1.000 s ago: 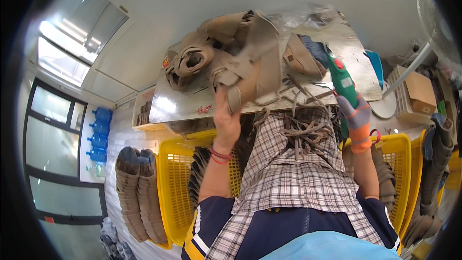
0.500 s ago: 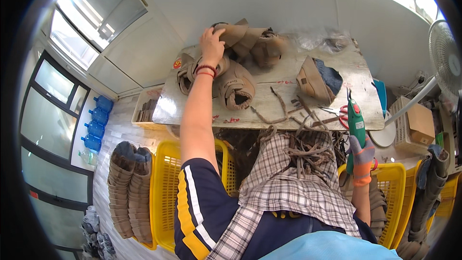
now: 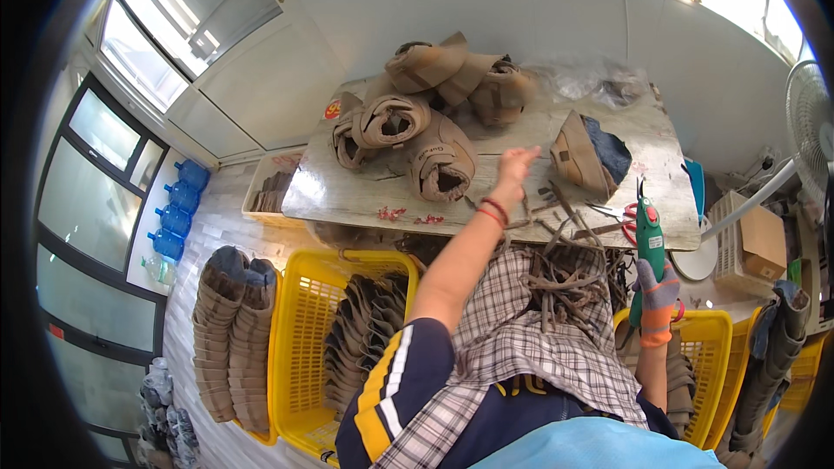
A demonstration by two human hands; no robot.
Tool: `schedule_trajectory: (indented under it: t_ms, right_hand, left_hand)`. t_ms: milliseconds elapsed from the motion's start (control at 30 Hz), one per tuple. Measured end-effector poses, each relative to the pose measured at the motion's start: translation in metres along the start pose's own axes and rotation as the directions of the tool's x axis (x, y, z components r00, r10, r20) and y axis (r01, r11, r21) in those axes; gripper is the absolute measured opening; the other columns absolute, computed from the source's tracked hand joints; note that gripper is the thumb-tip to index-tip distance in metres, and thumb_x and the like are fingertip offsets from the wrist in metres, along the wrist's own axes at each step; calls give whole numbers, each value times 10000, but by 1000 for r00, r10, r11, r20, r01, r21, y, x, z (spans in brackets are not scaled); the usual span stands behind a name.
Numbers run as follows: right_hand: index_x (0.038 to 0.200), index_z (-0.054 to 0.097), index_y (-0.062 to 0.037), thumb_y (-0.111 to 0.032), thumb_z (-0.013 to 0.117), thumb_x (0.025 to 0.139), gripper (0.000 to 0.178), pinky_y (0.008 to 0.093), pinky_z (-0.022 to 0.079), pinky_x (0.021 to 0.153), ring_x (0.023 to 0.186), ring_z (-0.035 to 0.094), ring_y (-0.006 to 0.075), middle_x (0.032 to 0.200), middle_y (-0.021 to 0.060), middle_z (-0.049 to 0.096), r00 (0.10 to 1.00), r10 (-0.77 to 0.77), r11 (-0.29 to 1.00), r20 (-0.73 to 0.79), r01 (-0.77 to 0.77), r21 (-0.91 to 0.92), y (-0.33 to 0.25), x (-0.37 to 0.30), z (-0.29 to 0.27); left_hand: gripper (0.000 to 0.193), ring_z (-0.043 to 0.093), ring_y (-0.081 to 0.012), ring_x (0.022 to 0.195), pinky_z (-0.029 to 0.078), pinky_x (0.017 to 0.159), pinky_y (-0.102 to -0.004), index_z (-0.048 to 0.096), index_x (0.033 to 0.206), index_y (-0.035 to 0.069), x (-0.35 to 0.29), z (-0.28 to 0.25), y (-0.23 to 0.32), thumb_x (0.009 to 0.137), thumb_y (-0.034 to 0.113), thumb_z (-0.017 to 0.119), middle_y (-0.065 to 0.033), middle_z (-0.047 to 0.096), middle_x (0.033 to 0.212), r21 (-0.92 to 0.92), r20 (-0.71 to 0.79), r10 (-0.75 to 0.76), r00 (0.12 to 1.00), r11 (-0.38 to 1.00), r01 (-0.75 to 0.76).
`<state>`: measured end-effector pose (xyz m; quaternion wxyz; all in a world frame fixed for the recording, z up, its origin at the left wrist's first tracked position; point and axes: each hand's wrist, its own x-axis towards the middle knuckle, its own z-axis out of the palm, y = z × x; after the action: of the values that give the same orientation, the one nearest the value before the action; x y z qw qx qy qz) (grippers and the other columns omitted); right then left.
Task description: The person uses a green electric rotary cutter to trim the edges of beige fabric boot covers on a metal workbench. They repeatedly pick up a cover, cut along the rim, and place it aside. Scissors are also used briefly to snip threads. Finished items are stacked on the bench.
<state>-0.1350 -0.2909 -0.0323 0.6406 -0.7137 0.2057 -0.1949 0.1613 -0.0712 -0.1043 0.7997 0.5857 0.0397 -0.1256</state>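
My bare left hand (image 3: pixel 516 172), fingers stretched out and nothing in them, reaches over the table just left of a brown shoe upper with dark blue lining (image 3: pixel 580 156), apart from it. My right hand (image 3: pixel 657 302), in a grey and orange glove, is wrapped round a green handheld electric cutter (image 3: pixel 649 231), its pointed tip up, at the table's front right edge. Beside the cutter lie red-handled scissors (image 3: pixel 629 222), partly hidden. Several rolled brown shoe uppers (image 3: pixel 443 165) lie in a heap at the left and back of the table.
Brown trimmed strips (image 3: pixel 565 282) cover my checked apron and the table's front edge. A yellow basket (image 3: pixel 300 347) with nested uppers stands at left, another yellow basket (image 3: pixel 714 339) at right. Clear plastic (image 3: pixel 599 82) lies at the back; a fan (image 3: pixel 808 117) stands at right.
My left hand has left the heap of uppers and moved right and nearer, toward the blue-lined upper. The right hand still holds the cutter in nearly the same place.
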Motion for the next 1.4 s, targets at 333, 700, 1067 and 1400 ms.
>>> schedule_trajectory:
  t_ms: [333,700,1067,1400]
  right_hand:
    - [958,609,-11,-261,730,827,307,222,378,497,548,482,59,664,-13,558,996,29,996,-86,-36,-81,1,-2,-30]
    - [955,641,-44,-320,844,654,456,323,471,554,607,596,192,726,79,640,870,-490,766,48,457,-452,-31,21,-16]
    - [967,610,-40,-378,851,598,555,348,464,566,614,576,253,735,80,597,425,-791,84,439,787,-611,-39,29,-27]
    - [939,602,-43,-388,857,583,557,362,471,564,610,576,266,707,88,599,449,-741,84,500,800,-595,-30,32,-28]
  left_hand:
    - [262,590,-137,863,457,831,-288,639,1024,-8,0,82,-38,783,52,724,-41,668,971,-48,-18,219,976,974,-219]
    - [269,596,-270,1088,459,984,-410,559,1163,-50,-64,-9,90,918,60,561,-154,609,1199,-491,239,153,959,871,-17]
    - [302,560,-338,1117,441,1007,-460,456,1193,-109,-108,-46,107,949,61,509,-236,559,1205,-489,142,-245,959,825,283]
    - [313,563,-351,1104,437,1007,-474,435,1204,-113,-119,-29,108,949,54,504,-234,552,1211,-459,123,-292,949,831,315]
